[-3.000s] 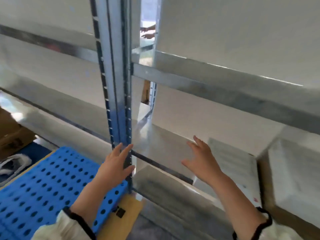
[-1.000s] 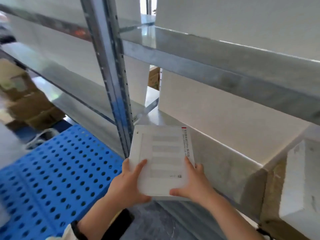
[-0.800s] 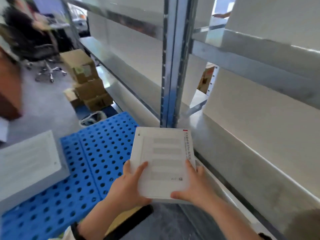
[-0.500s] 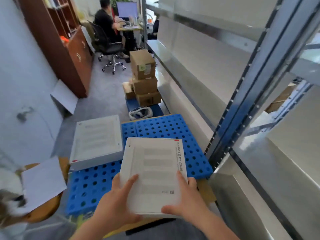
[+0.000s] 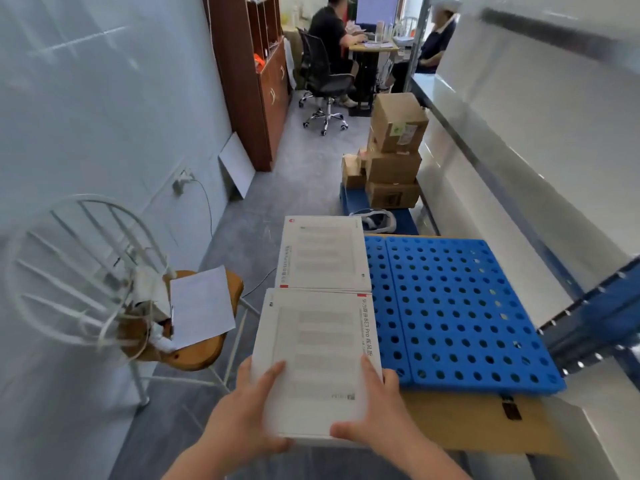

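Observation:
I hold a flat white product box [image 5: 317, 355] level in front of me, printed with grey bars and a red corner mark. My left hand [image 5: 246, 417] grips its near left corner, thumb on top. My right hand [image 5: 377, 415] grips the near right corner the same way. A second, identical white box [image 5: 322, 256] lies just beyond it on the left part of a blue perforated plastic pallet [image 5: 457, 313]. The held box hovers over the pallet's near left edge, close behind the lying box.
A metal shelf rack [image 5: 568, 237] runs along the right. A white chair [image 5: 114, 289] with paper on its wooden seat stands at left. Stacked cardboard boxes [image 5: 394, 150] sit beyond the pallet. Two people sit at a desk [image 5: 374, 46] far back.
I took the white box off the shelf with both hands and turned left. The view now faces the pallet and aisle, and the box has come close to the one lying on the pallet.

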`<action>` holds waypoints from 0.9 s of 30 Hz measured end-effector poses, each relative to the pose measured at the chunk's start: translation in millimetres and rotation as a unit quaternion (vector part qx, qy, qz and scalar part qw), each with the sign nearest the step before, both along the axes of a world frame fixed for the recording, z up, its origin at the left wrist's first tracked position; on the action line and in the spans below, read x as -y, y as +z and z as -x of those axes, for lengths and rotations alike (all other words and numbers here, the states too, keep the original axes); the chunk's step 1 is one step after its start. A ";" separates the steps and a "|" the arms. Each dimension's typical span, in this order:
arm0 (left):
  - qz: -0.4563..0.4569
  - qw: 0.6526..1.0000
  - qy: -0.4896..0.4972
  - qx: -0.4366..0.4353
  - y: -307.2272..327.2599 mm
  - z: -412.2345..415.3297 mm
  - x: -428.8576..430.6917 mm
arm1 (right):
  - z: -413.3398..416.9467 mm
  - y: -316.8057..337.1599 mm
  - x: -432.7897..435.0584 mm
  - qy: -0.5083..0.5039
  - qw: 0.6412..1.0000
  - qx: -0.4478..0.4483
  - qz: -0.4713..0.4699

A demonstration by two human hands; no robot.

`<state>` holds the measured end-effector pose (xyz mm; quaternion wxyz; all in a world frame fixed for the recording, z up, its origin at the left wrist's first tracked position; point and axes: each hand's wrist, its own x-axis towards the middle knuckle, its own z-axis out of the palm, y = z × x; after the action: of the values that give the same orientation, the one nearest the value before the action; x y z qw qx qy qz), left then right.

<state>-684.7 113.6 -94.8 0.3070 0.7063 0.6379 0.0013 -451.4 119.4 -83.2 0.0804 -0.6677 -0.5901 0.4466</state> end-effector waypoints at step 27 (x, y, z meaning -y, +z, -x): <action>-0.003 1.000 0.017 0.001 -41.8 9.7 -32.4 | 11.0 -29.7 -31.0 0.008 1.000 0.029 -0.004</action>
<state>-694.3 146.0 -136.6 0.3053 0.6961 0.6497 0.0090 -462.5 150.4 -112.9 0.0618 -0.6751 -0.5993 0.4256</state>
